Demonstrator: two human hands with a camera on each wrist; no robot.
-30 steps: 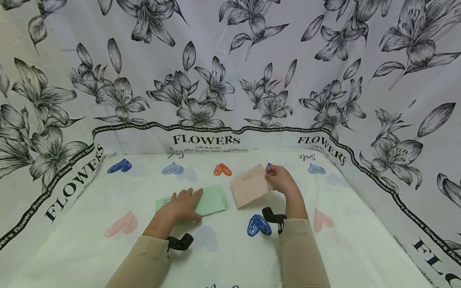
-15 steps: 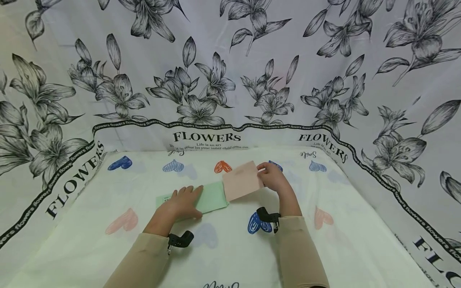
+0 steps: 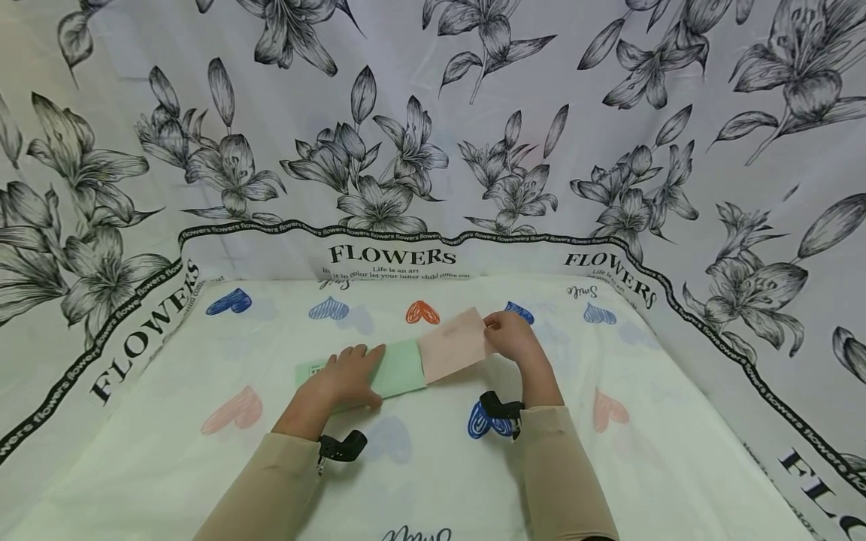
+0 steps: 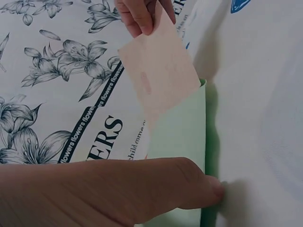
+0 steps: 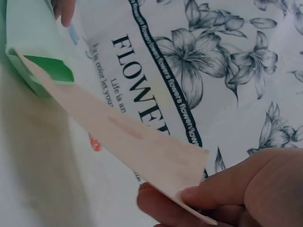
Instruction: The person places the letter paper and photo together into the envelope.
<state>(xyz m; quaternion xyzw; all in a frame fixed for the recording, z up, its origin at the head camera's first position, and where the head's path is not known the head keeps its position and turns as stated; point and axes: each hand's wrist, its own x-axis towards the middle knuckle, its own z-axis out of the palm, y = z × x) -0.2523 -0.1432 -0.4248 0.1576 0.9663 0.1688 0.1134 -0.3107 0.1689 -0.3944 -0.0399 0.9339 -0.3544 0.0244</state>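
A pink paper [image 3: 455, 347] meets the open end of a green paper packet [image 3: 404, 368].
The pink paper slants up from the packet's mouth, and how far in it goes is hard to tell. The right hand [image 3: 516, 338] pinches its other end between thumb and fingers. The left hand [image 3: 346, 377] rests on top of the green packet with its fingers spread, thumb by the near edge. The packet lies on the white surface [image 3: 433, 469], near the middle. A red heart [image 3: 422, 312] is printed just behind the papers, and a blue heart [image 3: 479, 422] is in front. Behind it all hangs a flowery cloth [image 3: 304, 207].
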